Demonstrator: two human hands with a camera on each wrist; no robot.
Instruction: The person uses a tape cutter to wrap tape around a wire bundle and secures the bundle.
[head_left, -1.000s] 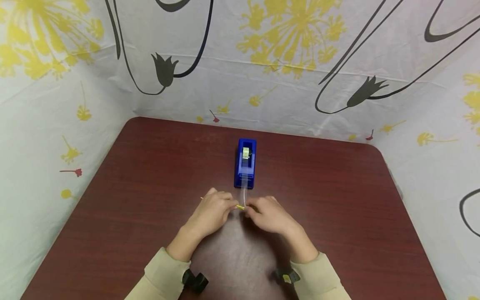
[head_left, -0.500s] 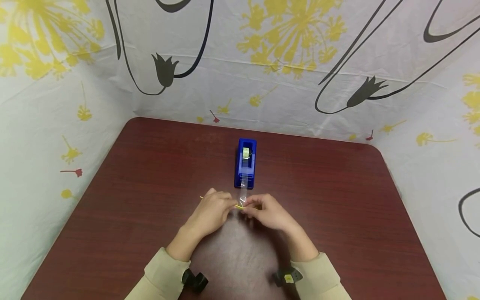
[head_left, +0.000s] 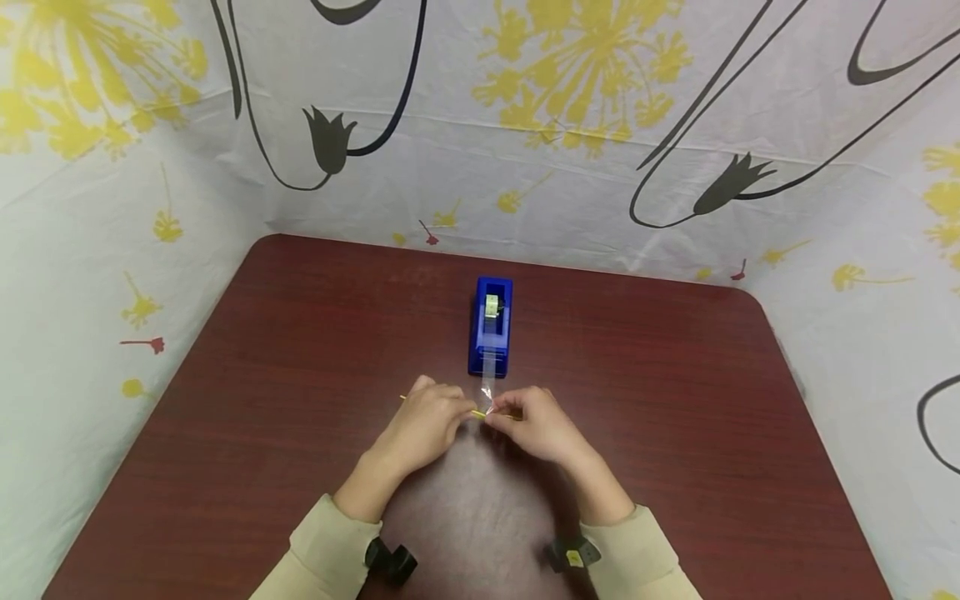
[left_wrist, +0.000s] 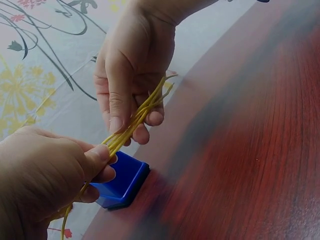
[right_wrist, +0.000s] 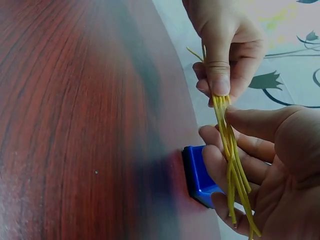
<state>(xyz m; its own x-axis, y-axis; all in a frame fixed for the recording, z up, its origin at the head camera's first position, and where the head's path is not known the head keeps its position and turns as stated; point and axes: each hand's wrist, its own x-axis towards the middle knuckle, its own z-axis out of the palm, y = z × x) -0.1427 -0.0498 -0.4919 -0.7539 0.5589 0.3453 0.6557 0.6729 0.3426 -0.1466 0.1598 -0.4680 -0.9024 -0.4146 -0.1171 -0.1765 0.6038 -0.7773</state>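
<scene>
In the left wrist view, the left hand pinches a bundle of yellow strands between thumb and fingers, presumably to keep them gathered. The right hand meets the bundle farther along, its thumb on top and its other fingers bent behind.

In the right wrist view, the right thumb presses the strands just beside the left grip, the remaining fingers loosely curved; uneven ends lie across that palm. This looser hold likely leaves some freedom to handle tape.

In the head view, the strands sit between both hands, just in front of a blue tape dispenser. A clear tape strip stretches from it to the right fingertips; the dispenser's end faces the person, which probably suits a straight pull. Beneath is a reddish-brown, wood-grained tabletop with a pale sheen, and white cloth printed with yellow and grey flowers encloses the visible far sides.
</scene>
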